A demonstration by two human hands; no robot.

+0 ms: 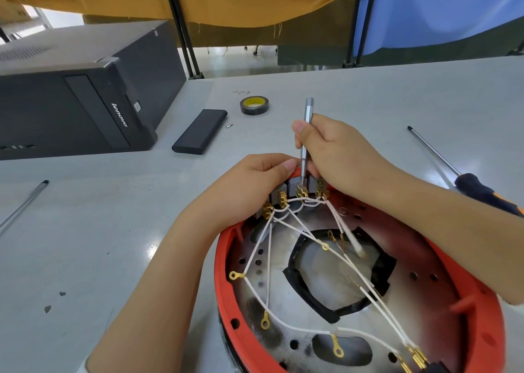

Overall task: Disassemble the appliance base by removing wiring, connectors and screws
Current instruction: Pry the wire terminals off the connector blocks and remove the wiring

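Both hands at red base (224, 262): left (255, 179) steadying, right (337, 151) around upright screwdriver (305, 140)

We see the appliance base (354, 301) nearest us on the table (85, 230), a computer tower (71, 97) far left, a flat case (200, 131) and tape roll (254, 105) behind the base, a long screwdriver (465, 174) to its right.

The appliance base (482, 341) has a matt red plastic rim; inside it, scorched dull metal and white cloth-like wires (286, 324).
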